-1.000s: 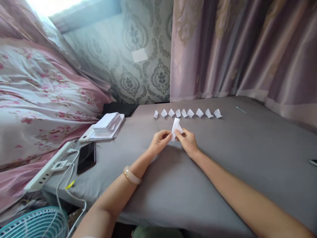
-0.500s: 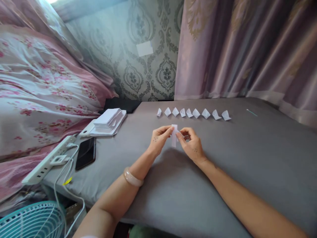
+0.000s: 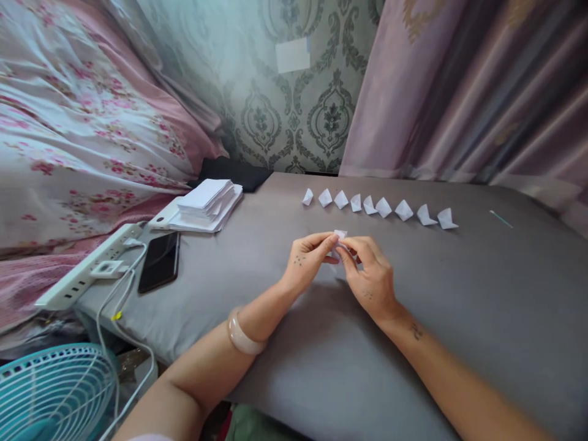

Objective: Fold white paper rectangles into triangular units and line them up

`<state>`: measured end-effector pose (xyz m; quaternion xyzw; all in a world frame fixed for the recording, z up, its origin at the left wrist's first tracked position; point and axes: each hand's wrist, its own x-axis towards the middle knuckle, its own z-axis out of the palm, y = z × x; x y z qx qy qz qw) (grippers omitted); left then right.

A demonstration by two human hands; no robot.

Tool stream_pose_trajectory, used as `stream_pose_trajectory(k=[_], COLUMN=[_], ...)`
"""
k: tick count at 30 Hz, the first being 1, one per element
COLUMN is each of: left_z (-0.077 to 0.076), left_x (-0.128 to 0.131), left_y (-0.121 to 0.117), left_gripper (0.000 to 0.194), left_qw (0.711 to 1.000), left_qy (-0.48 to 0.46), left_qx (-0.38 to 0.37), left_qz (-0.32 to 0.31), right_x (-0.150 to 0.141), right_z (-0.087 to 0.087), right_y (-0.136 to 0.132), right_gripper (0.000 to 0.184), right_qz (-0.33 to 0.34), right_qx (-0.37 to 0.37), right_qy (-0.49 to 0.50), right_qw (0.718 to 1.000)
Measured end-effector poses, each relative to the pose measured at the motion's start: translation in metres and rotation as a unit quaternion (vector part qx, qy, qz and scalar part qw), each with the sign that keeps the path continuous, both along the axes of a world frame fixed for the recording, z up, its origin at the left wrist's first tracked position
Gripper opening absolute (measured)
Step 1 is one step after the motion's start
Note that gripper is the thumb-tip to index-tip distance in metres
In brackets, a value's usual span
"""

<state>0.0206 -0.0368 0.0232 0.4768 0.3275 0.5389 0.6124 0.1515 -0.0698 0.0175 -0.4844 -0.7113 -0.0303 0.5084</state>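
Both hands meet above the grey surface (image 3: 482, 318) and pinch one small folded white paper piece (image 3: 340, 234). My left hand (image 3: 309, 260) grips it from the left with thumb and fingers closed; a pale bangle (image 3: 242, 334) sits on that wrist. My right hand (image 3: 370, 275) holds it from the right, fingers curled over most of it. Beyond the hands a row of several small folded white paper pieces (image 3: 380, 208) lies in a line. A stack of white paper slips (image 3: 206, 199) rests at the left.
A black phone (image 3: 159, 262) lies left of the hands, beside a white power strip (image 3: 87, 275) with cables. A teal fan grille (image 3: 50, 392) is at bottom left. Floral bedding (image 3: 82, 122) rises at left, curtains (image 3: 482, 92) at the back. A thin green stick (image 3: 500, 218) lies far right.
The paper strip stood tall between the fingers; now it is folded smaller and mostly hidden by my fingers. The camera has tilted down and right.
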Motion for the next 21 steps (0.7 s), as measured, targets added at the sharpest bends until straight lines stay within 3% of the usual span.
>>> stream_pose_trajectory(k=[12, 21], left_z=[-0.0017, -0.0004], left_x=[-0.0007, 0.0001], left_y=[0.0021, 0.0025], left_gripper=[0.030, 0.033], left_qw=[0.998, 0.998], left_qy=[-0.043, -0.044], left_qx=[0.006, 0.009], left_qz=[-0.038, -0.031], right_x=[0.0006, -0.0055], right_z=[-0.0049, -0.0012], right_y=[0.0015, 0.0022], right_gripper=[0.030, 0.025], right_qz=[-0.029, -0.016], right_qx=[0.021, 0.020], right_qy=[-0.064, -0.005], right_qw=[0.997, 1.000])
